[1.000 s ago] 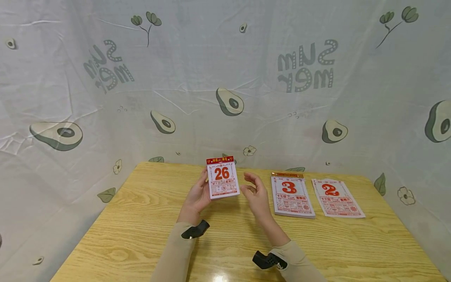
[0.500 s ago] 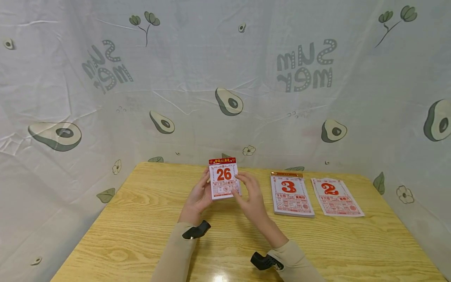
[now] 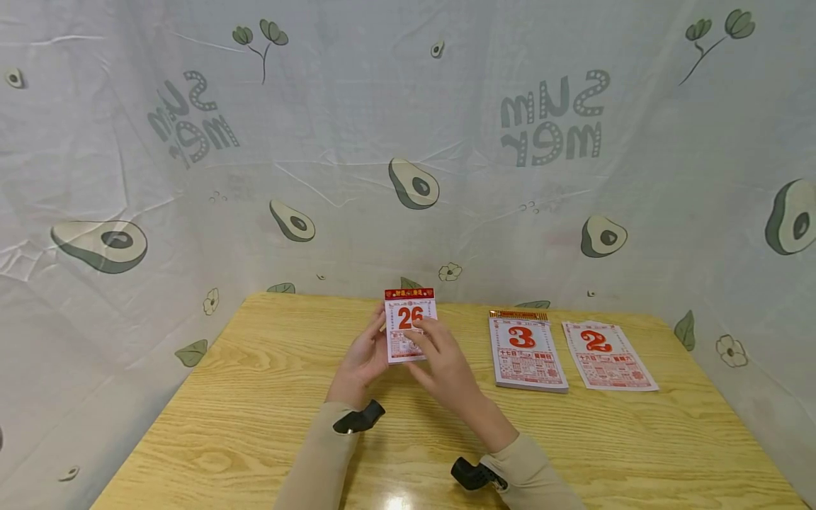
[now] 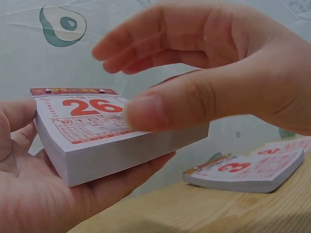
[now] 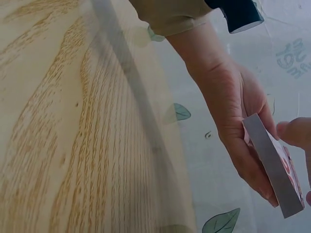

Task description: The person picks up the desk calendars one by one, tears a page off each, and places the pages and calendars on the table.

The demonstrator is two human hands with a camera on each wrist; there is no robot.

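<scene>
Since a second ago the right hand has closed in from beside the calendar pad onto its face, thumb over the "26" page, apparently starting on that leaf. The left hand cradles the pad from beneath, fingers curled, above the table's far-middle edge.

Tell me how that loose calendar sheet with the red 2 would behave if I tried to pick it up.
The sheet with the 2 looks like one thin leaf lying flat on the table, so it would probably droop and be hard to lift by an edge. Unlike the thick pad with the 3, it likely weighs almost nothing and slides easily.
</scene>
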